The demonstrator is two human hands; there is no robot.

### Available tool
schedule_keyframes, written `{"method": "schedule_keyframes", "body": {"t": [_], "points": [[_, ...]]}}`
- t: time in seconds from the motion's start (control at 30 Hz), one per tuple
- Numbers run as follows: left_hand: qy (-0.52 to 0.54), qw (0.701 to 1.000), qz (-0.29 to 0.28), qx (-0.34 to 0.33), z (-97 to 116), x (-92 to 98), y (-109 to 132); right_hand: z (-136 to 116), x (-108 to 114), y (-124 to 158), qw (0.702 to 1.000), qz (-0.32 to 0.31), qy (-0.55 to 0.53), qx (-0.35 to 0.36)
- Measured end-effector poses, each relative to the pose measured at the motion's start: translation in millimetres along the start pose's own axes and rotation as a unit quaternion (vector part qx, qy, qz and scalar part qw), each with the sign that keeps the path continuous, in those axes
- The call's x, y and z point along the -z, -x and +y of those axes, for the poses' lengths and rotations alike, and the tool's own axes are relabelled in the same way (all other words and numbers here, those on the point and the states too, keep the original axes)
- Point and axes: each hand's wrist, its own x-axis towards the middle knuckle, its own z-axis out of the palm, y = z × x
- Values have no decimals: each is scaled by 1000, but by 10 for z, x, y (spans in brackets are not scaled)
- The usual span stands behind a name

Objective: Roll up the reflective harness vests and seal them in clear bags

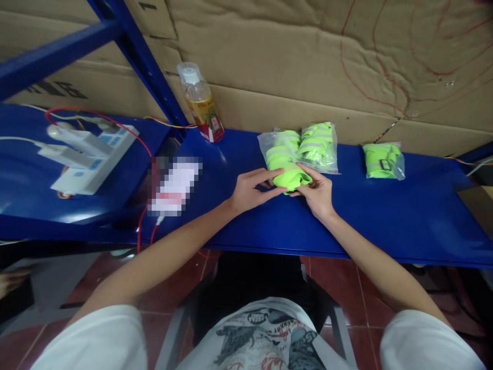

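Between my two hands is a folded neon-yellow reflective strap (291, 178), held just above the blue shelf. My left hand (252, 189) grips its left side, with thumb and fingers closed on it. From the right, my right hand (318, 191) pinches the other edge. Right behind lie clear plastic bags with rolled neon straps: one bag (279, 154) partly covered by the held strap, another bag (318, 144) to its right. Farther right sits a single bagged neon strap (383, 162) with a black buckle.
A drink bottle (204, 110) stands at the back left. A phone (175, 187), blurred out, lies left with a red cable (141, 226). A white power strip (94, 162) with plugs is on the left shelf. Cardboard (269, 56) forms the back wall; a blue post (146, 67) rises left.
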Motion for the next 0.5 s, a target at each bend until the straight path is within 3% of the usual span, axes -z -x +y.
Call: {"method": "schedule_keyframes", "body": {"t": [0.1,0.2,0.3,0.4,0.5], "points": [[20,997,42,63,-1,-17,-17,-71,-21,25,1000,-28,-6,4],[61,987,79,125,-20,-17,-43,-162,-39,59,994,-101,-32,7],[102,980,93,144,-47,0,-61,-212,-29,70,987,-151,-47,-3],[121,978,84,146,-48,25,-57,-188,2,49,988,-143,-53,-33],[128,981,37,140,-15,40,-27,-106,29,13,996,-77,-44,-33]]}}
